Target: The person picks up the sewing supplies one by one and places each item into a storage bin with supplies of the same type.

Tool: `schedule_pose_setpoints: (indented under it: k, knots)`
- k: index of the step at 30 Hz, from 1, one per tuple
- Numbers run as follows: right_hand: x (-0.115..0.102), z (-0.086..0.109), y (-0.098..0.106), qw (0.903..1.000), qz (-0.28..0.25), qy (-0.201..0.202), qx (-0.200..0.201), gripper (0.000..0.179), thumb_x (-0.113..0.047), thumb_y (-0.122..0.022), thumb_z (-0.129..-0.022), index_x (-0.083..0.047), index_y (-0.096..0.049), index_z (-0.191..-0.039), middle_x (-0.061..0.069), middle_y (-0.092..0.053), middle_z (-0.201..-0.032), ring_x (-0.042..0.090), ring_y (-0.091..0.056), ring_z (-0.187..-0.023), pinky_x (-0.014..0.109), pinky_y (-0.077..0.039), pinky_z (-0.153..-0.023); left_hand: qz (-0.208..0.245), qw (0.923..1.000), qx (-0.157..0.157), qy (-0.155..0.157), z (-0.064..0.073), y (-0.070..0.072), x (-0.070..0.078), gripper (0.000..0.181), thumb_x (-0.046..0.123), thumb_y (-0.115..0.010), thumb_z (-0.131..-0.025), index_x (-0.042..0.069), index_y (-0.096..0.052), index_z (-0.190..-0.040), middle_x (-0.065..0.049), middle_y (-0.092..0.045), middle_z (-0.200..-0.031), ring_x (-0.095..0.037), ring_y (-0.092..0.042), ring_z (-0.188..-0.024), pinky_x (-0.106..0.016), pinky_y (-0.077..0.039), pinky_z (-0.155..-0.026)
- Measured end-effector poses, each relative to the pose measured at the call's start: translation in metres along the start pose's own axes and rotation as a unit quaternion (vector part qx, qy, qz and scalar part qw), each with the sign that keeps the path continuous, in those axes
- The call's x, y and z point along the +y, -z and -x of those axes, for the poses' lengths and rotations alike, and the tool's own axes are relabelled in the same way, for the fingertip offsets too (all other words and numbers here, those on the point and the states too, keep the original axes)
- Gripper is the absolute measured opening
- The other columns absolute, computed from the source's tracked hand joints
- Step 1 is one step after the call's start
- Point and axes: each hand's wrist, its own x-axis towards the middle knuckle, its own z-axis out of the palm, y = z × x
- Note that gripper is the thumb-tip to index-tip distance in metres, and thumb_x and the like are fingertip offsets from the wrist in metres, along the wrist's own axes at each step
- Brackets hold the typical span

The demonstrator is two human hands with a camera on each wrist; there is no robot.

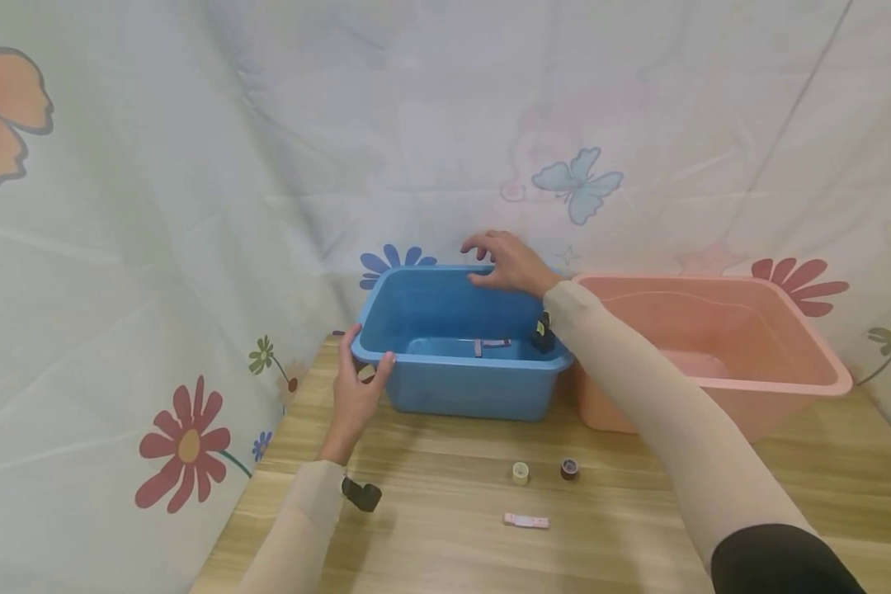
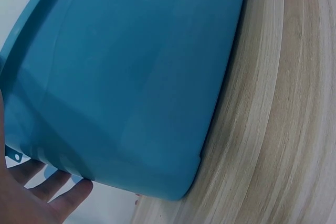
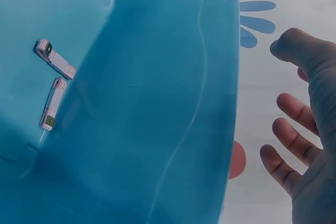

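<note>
The blue plastic bin [image 1: 471, 388] stands upright on the wooden table. My left hand [image 1: 358, 403] grips its front left corner, thumb at the front rim and fingers along the left side. In the left wrist view, fingertips [image 2: 79, 195] lie against the bin's wall. Over the far rim hovers my right hand [image 1: 516, 262], fingers loosely bent and apart, holding nothing; the right wrist view shows those fingers [image 3: 291, 116] outside the rim. Two small folded pale strips with printed ends, one strip [image 3: 54, 103] and another strip [image 3: 58, 61], lie on the bin's floor.
Right of the blue bin stands a pink bin [image 1: 713, 330]. In front are a cream cap-like piece [image 1: 520, 473], a dark cap-like piece [image 1: 569, 469] and a pink-and-white folded strip [image 1: 525, 520] on the table [image 1: 431, 511]. A printed curtain [image 1: 431, 124] hangs close behind.
</note>
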Motion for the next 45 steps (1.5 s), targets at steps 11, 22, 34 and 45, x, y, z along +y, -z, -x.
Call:
schedule_pose_setpoints:
  k: [11, 22, 34, 45]
  knots:
    - [-0.003, 0.002, 0.007, 0.9999, -0.003, 0.002, -0.01, 0.052, -0.035, -0.075, -0.092, -0.015, -0.061, -0.138, 0.012, -0.064, -0.122, 0.031, -0.057, -0.113, 0.041, -0.052, -0.092, -0.002, 1.0, -0.003, 0.006, 0.0, -0.001, 0.002, 0.076, 0.043, -0.069, -0.098, 0.03, -0.027, -0.16, -0.015, -0.045, -0.155, -0.035, -0.053, -0.131, -0.057, -0.049, -0.099]
    - [-0.008, 0.007, 0.018, 0.9996, -0.012, -0.005, -0.026, 0.056, -0.029, -0.076, -0.092, -0.014, -0.057, -0.142, 0.014, -0.062, -0.13, 0.032, -0.058, -0.116, 0.043, -0.054, -0.092, 0.004, 0.9999, 0.0, 0.01, -0.001, -0.002, 0.006, 0.076, 0.048, -0.069, -0.096, 0.031, -0.028, -0.159, -0.012, -0.045, -0.155, -0.033, -0.052, -0.131, -0.058, -0.049, -0.099]
    - [-0.018, 0.01, 0.028, 0.9991, -0.021, 0.024, -0.028, 0.065, -0.034, -0.079, -0.088, -0.018, -0.054, -0.147, 0.014, -0.061, -0.134, 0.031, -0.059, -0.117, 0.043, -0.056, -0.09, 0.009, 0.9999, -0.005, 0.012, -0.002, 0.0, 0.012, 0.076, 0.036, -0.068, -0.099, 0.026, -0.025, -0.161, -0.017, -0.043, -0.156, -0.038, -0.051, -0.133, -0.06, -0.047, -0.101]
    - [-0.024, 0.017, 0.033, 0.9979, -0.02, 0.03, -0.053, 0.078, -0.035, -0.08, -0.087, -0.022, -0.044, -0.154, 0.012, -0.052, -0.149, 0.031, -0.053, -0.13, 0.046, -0.054, -0.096, 0.004, 0.9996, -0.018, 0.021, 0.012, 0.004, 0.053, 0.075, 0.027, -0.066, -0.101, 0.008, -0.024, -0.16, -0.029, -0.041, -0.155, -0.043, -0.05, -0.134, -0.061, -0.046, -0.102]
